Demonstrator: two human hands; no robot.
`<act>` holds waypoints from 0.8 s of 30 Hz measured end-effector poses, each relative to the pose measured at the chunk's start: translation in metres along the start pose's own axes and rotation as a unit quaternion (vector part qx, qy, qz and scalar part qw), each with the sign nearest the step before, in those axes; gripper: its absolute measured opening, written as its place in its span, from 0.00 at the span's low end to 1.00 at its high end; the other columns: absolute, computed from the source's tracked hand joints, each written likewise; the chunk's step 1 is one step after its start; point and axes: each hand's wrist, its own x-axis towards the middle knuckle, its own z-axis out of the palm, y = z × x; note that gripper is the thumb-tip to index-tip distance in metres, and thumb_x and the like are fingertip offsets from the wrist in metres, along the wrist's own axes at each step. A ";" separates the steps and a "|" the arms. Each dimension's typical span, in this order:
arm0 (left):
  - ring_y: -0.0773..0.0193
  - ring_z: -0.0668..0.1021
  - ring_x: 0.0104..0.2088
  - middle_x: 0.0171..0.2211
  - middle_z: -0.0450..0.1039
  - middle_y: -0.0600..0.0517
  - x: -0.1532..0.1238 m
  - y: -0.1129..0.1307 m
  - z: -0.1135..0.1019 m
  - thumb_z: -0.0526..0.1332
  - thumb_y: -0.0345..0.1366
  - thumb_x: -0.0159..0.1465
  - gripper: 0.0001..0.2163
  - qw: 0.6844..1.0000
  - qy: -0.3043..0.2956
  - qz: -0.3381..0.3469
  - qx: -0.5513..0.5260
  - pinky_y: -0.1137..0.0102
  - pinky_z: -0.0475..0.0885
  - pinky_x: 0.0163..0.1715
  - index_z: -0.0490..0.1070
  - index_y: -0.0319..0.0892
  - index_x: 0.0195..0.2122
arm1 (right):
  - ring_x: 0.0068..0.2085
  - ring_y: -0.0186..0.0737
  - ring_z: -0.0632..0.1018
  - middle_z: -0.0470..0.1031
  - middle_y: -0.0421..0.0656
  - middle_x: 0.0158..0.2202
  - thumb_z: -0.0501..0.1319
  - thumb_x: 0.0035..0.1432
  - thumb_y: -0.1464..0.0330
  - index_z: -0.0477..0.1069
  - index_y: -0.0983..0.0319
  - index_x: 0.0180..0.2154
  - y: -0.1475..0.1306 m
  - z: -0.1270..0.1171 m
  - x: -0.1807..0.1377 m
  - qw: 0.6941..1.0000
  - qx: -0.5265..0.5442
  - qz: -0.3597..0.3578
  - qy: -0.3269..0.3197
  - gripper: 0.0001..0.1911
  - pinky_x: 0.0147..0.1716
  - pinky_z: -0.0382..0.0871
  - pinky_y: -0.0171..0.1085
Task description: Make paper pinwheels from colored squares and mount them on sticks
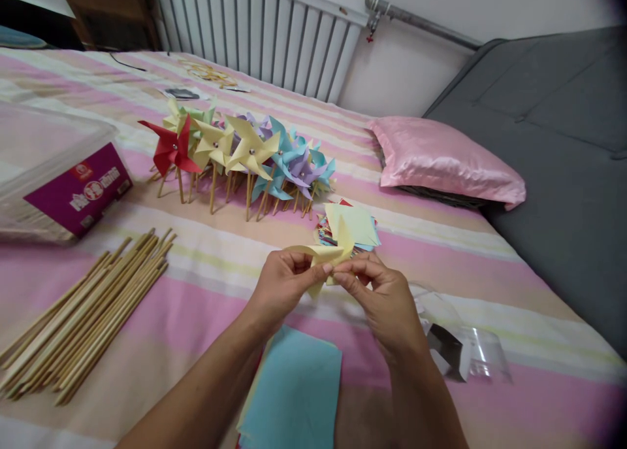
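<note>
My left hand and my right hand meet over the striped bedsheet, both pinching a folded piece of pale yellow paper. Its flaps stick up and to the left between my fingertips. Just behind it lies a small stack of coloured paper squares with a yellow sheet on top. A blue paper sheet lies under my forearms.
A row of finished paper pinwheels on sticks lies across the bed. A bundle of wooden sticks lies at the left, beside a clear plastic box. A pink pillow, a grey sofa and clear plastic bags are at the right.
</note>
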 end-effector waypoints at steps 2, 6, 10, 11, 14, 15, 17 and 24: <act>0.74 0.59 0.18 0.16 0.59 0.58 0.000 0.000 0.000 0.70 0.42 0.48 0.16 1.000 -0.008 -0.007 -0.005 0.76 0.53 0.19 0.65 0.38 0.16 | 0.36 0.39 0.70 0.72 0.41 0.32 0.67 0.51 0.64 0.79 0.56 0.30 0.002 -0.001 0.000 1.000 0.024 0.012 -0.010 0.04 0.39 0.63 0.41; 0.74 0.62 0.18 0.16 0.63 0.57 0.000 0.002 0.001 0.71 0.43 0.47 0.17 1.000 -0.017 -0.014 -0.012 0.76 0.55 0.19 0.66 0.38 0.15 | 0.38 0.41 0.71 0.73 0.41 0.34 0.68 0.50 0.64 0.79 0.55 0.30 0.005 -0.003 0.000 0.997 0.059 0.027 -0.036 0.04 0.42 0.64 0.42; 0.73 0.64 0.19 0.18 0.67 0.54 0.000 0.004 0.002 0.71 0.42 0.46 0.15 0.999 -0.026 -0.019 -0.018 0.76 0.56 0.19 0.70 0.37 0.17 | 0.39 0.41 0.72 0.73 0.41 0.33 0.68 0.49 0.64 0.79 0.55 0.30 0.006 -0.004 0.001 0.997 0.069 0.030 -0.036 0.04 0.42 0.64 0.42; 0.73 0.64 0.20 0.18 0.68 0.54 0.000 0.004 0.001 0.71 0.41 0.46 0.14 0.999 -0.026 -0.021 -0.019 0.76 0.56 0.20 0.70 0.37 0.17 | 0.38 0.41 0.72 0.73 0.41 0.33 0.68 0.49 0.64 0.79 0.55 0.30 0.006 -0.003 0.001 0.997 0.070 0.032 -0.031 0.04 0.42 0.64 0.42; 0.73 0.65 0.20 0.18 0.68 0.55 0.000 0.004 0.000 0.72 0.40 0.46 0.13 0.999 -0.024 -0.026 -0.021 0.76 0.56 0.20 0.71 0.37 0.18 | 0.38 0.41 0.72 0.74 0.41 0.33 0.68 0.49 0.63 0.79 0.56 0.30 0.005 -0.001 0.001 0.997 0.068 0.038 -0.016 0.05 0.42 0.65 0.43; 0.73 0.65 0.19 0.18 0.68 0.55 0.000 0.003 0.000 0.71 0.40 0.46 0.13 0.999 -0.023 -0.026 -0.020 0.76 0.56 0.20 0.72 0.37 0.18 | 0.38 0.41 0.72 0.74 0.41 0.33 0.68 0.49 0.62 0.79 0.57 0.30 0.005 0.000 0.001 0.997 0.067 0.039 -0.011 0.06 0.42 0.65 0.42; 0.73 0.64 0.19 0.18 0.67 0.55 0.000 0.003 -0.001 0.71 0.39 0.47 0.12 0.999 -0.022 -0.023 -0.019 0.76 0.56 0.20 0.72 0.37 0.18 | 0.38 0.41 0.72 0.74 0.42 0.33 0.68 0.49 0.62 0.79 0.57 0.30 0.004 0.001 0.000 0.997 0.068 0.043 -0.005 0.06 0.41 0.65 0.42; 0.72 0.65 0.20 0.19 0.69 0.53 -0.001 0.004 0.000 0.71 0.43 0.46 0.13 1.000 -0.006 -0.026 0.001 0.75 0.56 0.20 0.74 0.37 0.20 | 0.37 0.40 0.71 0.74 0.42 0.32 0.67 0.50 0.62 0.79 0.58 0.28 0.001 0.002 0.000 0.998 0.049 0.029 0.013 0.06 0.39 0.64 0.40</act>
